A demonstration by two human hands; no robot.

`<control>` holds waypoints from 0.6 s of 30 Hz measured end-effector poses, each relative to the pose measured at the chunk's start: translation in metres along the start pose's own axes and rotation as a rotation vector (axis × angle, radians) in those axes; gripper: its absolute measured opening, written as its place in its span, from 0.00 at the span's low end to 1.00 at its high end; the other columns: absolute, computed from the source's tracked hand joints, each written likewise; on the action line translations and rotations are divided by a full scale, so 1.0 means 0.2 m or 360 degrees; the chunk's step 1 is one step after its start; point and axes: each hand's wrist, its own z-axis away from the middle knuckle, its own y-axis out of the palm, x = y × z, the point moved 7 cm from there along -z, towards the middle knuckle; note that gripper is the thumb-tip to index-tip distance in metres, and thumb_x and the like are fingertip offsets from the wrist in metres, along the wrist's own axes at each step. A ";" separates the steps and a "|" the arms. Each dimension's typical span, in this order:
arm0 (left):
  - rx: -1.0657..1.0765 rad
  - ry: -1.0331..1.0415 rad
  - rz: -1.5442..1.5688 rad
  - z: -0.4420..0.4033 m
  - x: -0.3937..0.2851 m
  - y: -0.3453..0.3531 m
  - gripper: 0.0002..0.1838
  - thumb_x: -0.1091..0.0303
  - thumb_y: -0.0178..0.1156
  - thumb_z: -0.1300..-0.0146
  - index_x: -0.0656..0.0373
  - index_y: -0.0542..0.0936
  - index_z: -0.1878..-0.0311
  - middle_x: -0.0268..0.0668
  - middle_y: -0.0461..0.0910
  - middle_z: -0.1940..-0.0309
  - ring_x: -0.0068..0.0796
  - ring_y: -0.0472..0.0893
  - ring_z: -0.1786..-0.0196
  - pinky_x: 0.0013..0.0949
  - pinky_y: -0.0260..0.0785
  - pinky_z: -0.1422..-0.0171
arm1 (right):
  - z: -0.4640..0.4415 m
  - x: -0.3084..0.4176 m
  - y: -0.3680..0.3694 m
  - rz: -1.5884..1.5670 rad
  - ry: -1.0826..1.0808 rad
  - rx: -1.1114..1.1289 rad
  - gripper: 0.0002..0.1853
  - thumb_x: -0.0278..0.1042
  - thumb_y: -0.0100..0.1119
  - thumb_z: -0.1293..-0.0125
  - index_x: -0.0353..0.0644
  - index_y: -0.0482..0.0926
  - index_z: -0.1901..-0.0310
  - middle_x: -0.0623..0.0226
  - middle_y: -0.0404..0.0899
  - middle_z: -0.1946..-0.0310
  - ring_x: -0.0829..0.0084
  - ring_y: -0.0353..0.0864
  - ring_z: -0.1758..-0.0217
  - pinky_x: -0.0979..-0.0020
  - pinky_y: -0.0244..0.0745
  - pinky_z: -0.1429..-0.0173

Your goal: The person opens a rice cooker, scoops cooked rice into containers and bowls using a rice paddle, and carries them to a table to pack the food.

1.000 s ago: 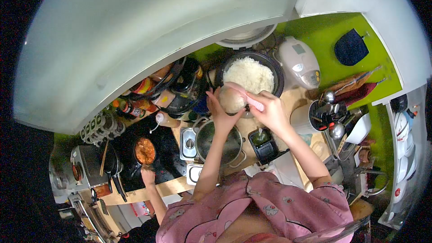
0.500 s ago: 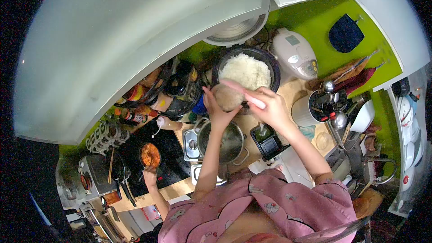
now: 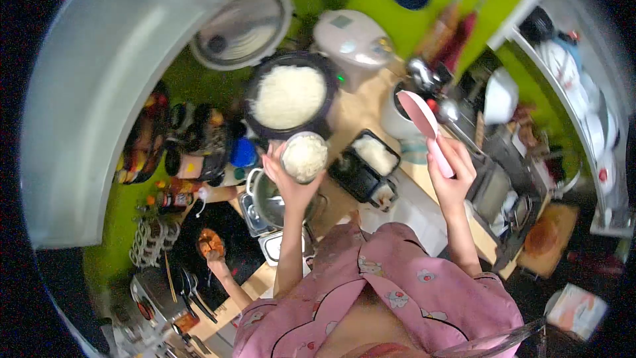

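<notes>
A round bowl of white rice (image 3: pixel 305 157) rests in my left hand (image 3: pixel 289 182), whose fingers curl round its side, just in front of the open rice cooker (image 3: pixel 254 122). The cooker holds a large mound of rice (image 3: pixel 289 97). Off to the right, my right hand (image 3: pixel 454 174) grips the handle of a pink rice paddle (image 3: pixel 421 116), its blade pointing up and left. Between my hands lies a black compartment tray (image 3: pixel 346 170) with white rice in one section.
A steel pot (image 3: pixel 268 202) and metal containers stand front left. Another person's hand (image 3: pixel 218 268) is at a small pan of reddish food (image 3: pixel 211 244) on the black hob. A utensil holder (image 3: pixel 396 118) stands behind the paddle; a white appliance (image 3: pixel 351 40) is at the back.
The paddle has moved right, away from the bowl, in my right hand. The bowl is now turned with its rice facing up. Rice shows in the black tray. The view has swung right.
</notes>
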 end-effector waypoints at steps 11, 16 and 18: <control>0.0591 -0.0048 0.0571 0.99 -0.78 1.03 0.64 0.54 0.77 0.59 0.72 0.46 0.27 0.53 0.63 0.36 0.57 0.56 0.30 0.57 0.43 0.26 | 0.74 -0.30 -1.27 0.0534 0.0531 -0.0525 0.21 0.16 0.64 0.48 0.32 0.82 0.48 0.55 0.82 0.60 0.66 0.81 0.58 0.69 0.75 0.50; 0.0609 -0.0032 0.0445 1.23 -0.95 1.54 0.62 0.55 0.77 0.59 0.73 0.49 0.28 0.58 0.61 0.35 0.57 0.58 0.32 0.57 0.45 0.27 | 1.08 -0.37 -1.63 0.0720 0.0701 -0.0589 0.21 0.17 0.64 0.45 0.32 0.81 0.47 0.55 0.82 0.59 0.66 0.80 0.57 0.68 0.74 0.49; 0.0624 -0.0036 0.0554 1.30 -0.96 1.70 0.62 0.55 0.77 0.60 0.71 0.50 0.28 0.59 0.59 0.33 0.58 0.55 0.29 0.59 0.43 0.26 | 1.20 -0.42 -1.71 0.0740 0.0815 -0.0609 0.21 0.17 0.63 0.45 0.32 0.81 0.47 0.55 0.81 0.59 0.66 0.80 0.56 0.68 0.74 0.49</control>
